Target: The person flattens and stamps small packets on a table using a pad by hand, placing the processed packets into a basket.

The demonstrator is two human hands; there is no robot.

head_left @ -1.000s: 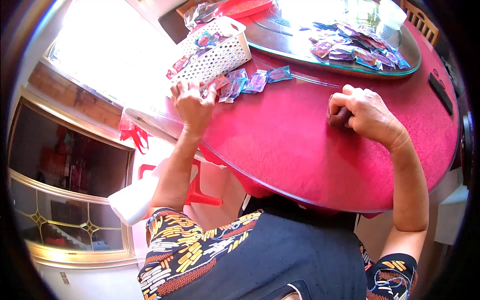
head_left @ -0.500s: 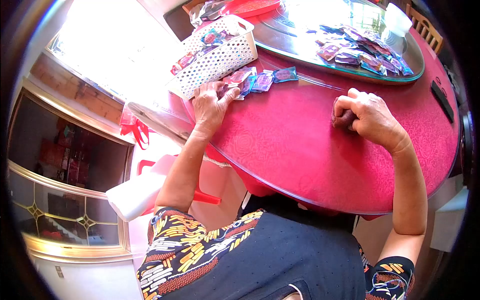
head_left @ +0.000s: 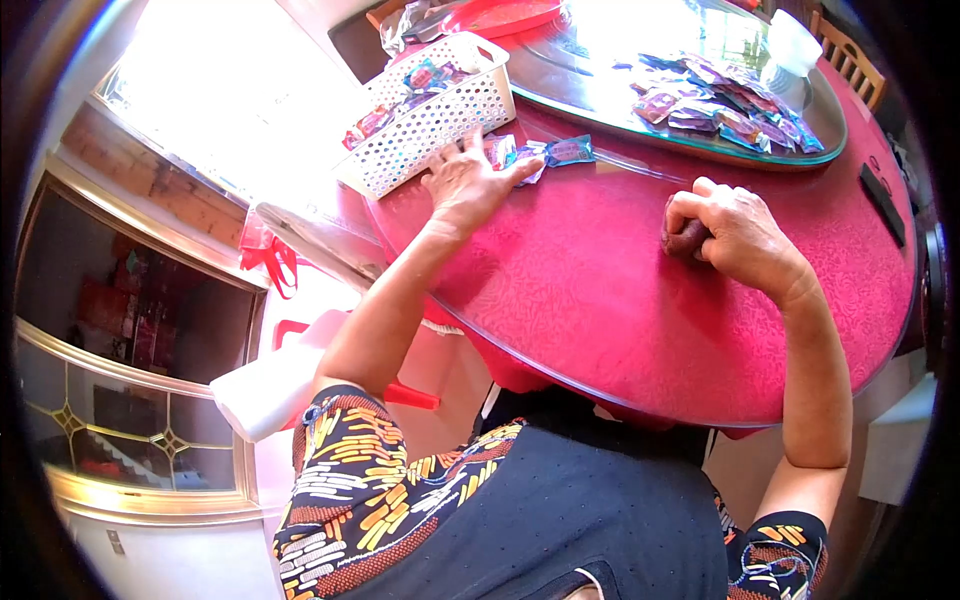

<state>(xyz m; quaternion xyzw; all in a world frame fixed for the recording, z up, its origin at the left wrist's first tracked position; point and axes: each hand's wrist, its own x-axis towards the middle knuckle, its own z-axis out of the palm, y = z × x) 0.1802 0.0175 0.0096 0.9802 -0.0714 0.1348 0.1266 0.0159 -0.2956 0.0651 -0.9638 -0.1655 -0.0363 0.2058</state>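
My left hand (head_left: 468, 188) is open, its fingers spread over small wrapped packets beside the white perforated basket (head_left: 430, 125). Its palm hides some of those packets. A blue packet (head_left: 571, 150) lies just right of the thumb, at the end of the row. More colourful packets (head_left: 425, 78) fill part of the basket. My right hand (head_left: 738, 238) rests on the red tablecloth (head_left: 580, 290) with fingers curled in. Beneath them is a dark reddish-brown patch; whether it is a held thing or shaded fingers I cannot make out.
A glass turntable (head_left: 590, 105) bears a heap of packets (head_left: 730, 100) and a white container (head_left: 795, 45). A red tray (head_left: 500, 14) sits at the back. Near the right edge lies a black oblong object (head_left: 882, 203). A red stool (head_left: 410, 395) stands lower left.
My left hand has moved right and slightly up along the packet row, its fingers spreading and covering more of the packets. My right hand stays nearly still.
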